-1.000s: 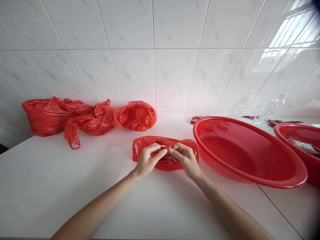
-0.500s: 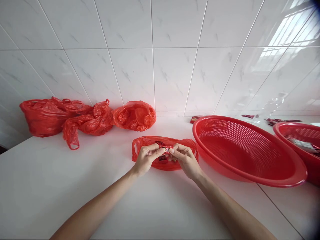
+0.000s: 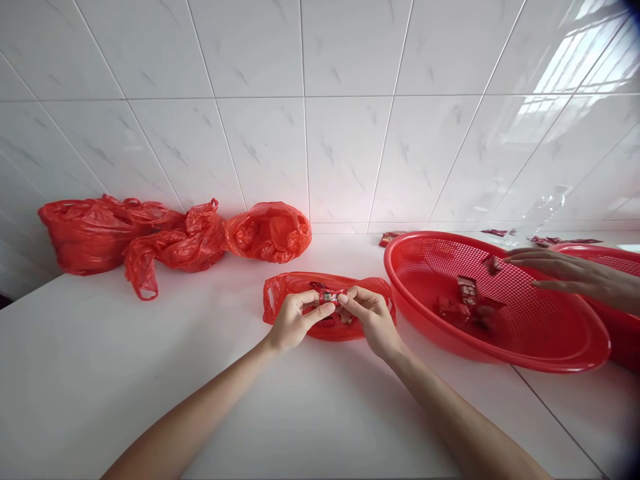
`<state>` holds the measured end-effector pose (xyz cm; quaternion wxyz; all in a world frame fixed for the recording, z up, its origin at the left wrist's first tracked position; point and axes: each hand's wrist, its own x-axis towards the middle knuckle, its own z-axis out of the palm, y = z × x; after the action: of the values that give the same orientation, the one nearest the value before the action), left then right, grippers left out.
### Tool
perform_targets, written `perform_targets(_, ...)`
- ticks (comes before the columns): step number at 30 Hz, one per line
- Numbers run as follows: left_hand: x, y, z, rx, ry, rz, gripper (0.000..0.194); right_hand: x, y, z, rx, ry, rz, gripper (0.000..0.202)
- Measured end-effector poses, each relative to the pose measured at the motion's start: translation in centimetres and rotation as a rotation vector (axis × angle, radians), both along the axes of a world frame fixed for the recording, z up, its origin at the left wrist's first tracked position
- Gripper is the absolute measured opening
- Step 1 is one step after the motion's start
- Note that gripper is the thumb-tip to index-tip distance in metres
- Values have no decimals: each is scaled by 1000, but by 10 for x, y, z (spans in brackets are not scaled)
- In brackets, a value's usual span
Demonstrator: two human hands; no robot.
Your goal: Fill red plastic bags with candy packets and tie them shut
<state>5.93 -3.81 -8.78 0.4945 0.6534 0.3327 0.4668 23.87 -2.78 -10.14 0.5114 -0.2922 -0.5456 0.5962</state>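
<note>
A small red wrapped candy (image 3: 330, 297) is stretched between my two hands. My left hand (image 3: 293, 320) pinches its left end between thumb and fingers. On the other end, my right hand (image 3: 374, 319) has thumb and forefinger closed. Both hands are above an open red plastic bag (image 3: 274, 300), whose mouth faces up on the white counter. Several small red and brown packets lie inside the bag, partly covered by my fingers.
Right of the bag stands a large red plastic basket (image 3: 415, 267) holding several red packets (image 3: 468, 291). Another person's hand (image 3: 565, 270) reaches over it. A second red basket (image 3: 615, 257) is beyond. Crumpled red bags (image 3: 95, 233) line the tiled wall; a clear bottle (image 3: 545, 207) stands behind.
Another person's hand has come in from the right, and several red packets have dropped into the large basket. My hands stay in place, with the candy turned slightly between them.
</note>
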Motion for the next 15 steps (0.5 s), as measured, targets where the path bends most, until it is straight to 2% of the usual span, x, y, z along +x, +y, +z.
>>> perform_targets(11, -5, 2, -3, -14, 12, -10, 18, 1, 1, 1, -17, 10, 41, 29)
perform_targets(13, -5, 4, -5, -24, 26, -23, 20, 4, 3, 4, 15, -30, -8, 29)
perform_targets(15, -6, 8, -9, -38, 93, 23, 29, 10, 7, 7, 64, -88, -119, 31)
